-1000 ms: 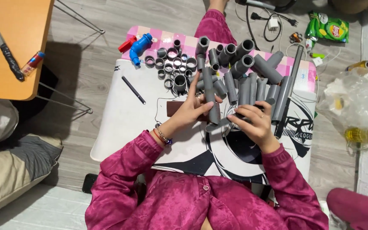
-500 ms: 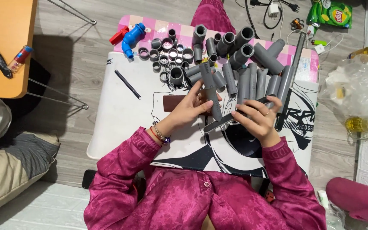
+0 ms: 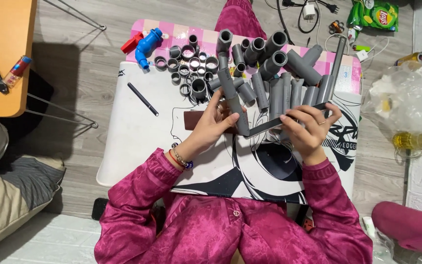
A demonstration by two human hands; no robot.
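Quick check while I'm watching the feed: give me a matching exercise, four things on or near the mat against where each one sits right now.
Things:
1. long grey plastic pipe
2. thin black pen
3. blue plastic valve
4. flat dark metal ruler

Places:
A. far left corner of the mat
B. gripped in the left hand
C. under the right hand fingers
D. lying alone on the white mat, left side

Pairs: 1-B, 2-D, 3-A, 4-C

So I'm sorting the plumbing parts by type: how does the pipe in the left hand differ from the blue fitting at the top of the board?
The grey pipe is a long straight tube, while the blue fitting is a short bent elbow. The grey pipe is gripped by the left hand and slants across the white board; the blue fitting lies untouched near the board's far edge, beside a red piece. Both look like plastic plumbing parts.
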